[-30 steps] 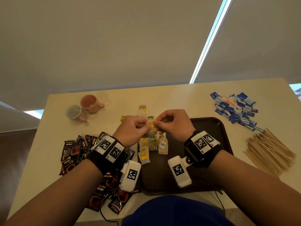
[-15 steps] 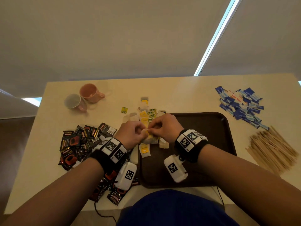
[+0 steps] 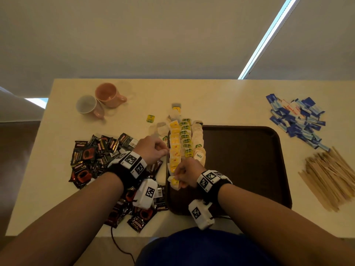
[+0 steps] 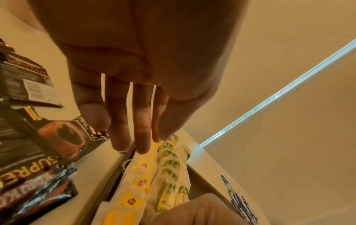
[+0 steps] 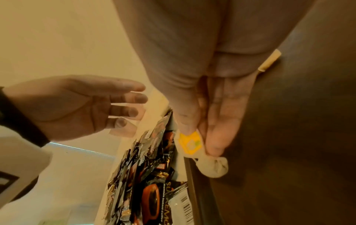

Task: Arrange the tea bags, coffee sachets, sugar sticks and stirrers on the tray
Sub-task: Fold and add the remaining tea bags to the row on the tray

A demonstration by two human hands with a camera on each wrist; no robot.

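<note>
— The yellow-tagged tea bag [image 3: 174, 181], where is it?

— Pinched between thumb and fingers of the right hand [image 3: 187, 172], low over the near left part of the dark tray [image 3: 247, 162], just at the near end of the rows of tea bags [image 3: 185, 143] already laid along the tray's left side. The right wrist view shows its yellow tag under the thumb and the pouch hanging below the fingertips.

— And the left hand [image 3: 152, 150]?

— It hovers just left of the tray's edge, fingers loose and nearly straight, gripping nothing.

— What crowds it?

— The coffee sachets [image 3: 99, 160] lie heaped on the table [image 3: 221, 104] right against the tray's left rim, under the left wrist. A few loose tea bags [image 3: 160, 128] sit beyond the tray's far left corner. Two mugs [image 3: 99, 101] stand at the far left.

— Changed from a moment ago?

— Half a second ago both hands were pinched together over one bag; now they have parted, the left let go and drew aside, the right carried the bag nearer.

— Free room?

— The tray's middle and right are bare. Sugar sticks [image 3: 295, 120] and wooden stirrers [image 3: 330, 175] lie right of the tray, well apart from both hands.
</note>
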